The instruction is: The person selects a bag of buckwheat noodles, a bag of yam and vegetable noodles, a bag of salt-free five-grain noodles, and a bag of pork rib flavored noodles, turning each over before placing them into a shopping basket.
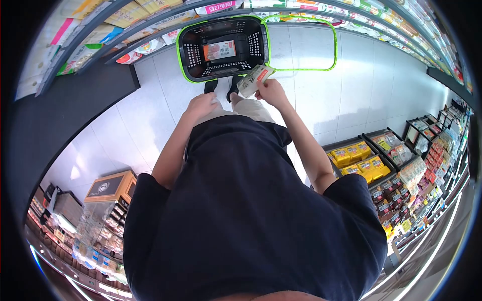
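My right hand (271,93) is closed on the lower right edge of a flat, pale packet with a red label (253,81). The packet is tilted beside the near right corner of a black shopping basket (191,72) with a bright green rim. On the basket's floor lies another flat packet (219,50), white and orange with a picture. The basket's green handle (335,47) is folded out to the right. My left hand (202,104) rests by my left thigh, fingers loosely bent, with nothing visible in it.
Shelves of bagged and packaged goods (170,20) curve along the far side, just beyond the basket. Yellow packs (359,161) sit in black bins at the right. A wooden-framed stand (109,186) is at the lower left. Pale tiled floor (311,100) lies between.
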Demonstrator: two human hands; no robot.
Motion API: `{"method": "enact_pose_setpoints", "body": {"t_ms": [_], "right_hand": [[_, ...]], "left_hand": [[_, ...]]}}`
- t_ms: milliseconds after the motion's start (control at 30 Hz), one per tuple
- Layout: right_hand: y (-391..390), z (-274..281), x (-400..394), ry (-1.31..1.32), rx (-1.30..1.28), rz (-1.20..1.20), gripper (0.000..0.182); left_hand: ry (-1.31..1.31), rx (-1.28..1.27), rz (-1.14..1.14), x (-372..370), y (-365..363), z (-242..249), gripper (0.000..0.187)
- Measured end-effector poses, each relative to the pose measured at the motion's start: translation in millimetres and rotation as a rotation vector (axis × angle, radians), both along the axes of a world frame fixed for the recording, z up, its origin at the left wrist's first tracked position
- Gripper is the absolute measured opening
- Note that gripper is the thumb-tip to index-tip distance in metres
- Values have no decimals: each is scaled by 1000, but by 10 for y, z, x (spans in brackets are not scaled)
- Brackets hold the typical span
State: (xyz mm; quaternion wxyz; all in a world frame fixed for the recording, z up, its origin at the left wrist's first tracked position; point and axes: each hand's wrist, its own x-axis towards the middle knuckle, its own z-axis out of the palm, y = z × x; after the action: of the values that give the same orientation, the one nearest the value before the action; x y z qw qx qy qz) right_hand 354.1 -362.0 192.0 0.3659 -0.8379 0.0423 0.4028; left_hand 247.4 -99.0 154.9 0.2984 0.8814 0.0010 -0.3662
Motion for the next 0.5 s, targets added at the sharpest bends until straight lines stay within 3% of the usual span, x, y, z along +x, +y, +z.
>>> {"method": "enact_pose_setpoints", "body": {"t_ms": [333,500], "right_hand": [[-125,-394,292,48,-12,-21,44],[72,-597,419,-8,-84,166,46]], "left_hand": [[202,-33,300,-559,334,-320,38],[240,-129,414,-800,356,-781,39]]}}
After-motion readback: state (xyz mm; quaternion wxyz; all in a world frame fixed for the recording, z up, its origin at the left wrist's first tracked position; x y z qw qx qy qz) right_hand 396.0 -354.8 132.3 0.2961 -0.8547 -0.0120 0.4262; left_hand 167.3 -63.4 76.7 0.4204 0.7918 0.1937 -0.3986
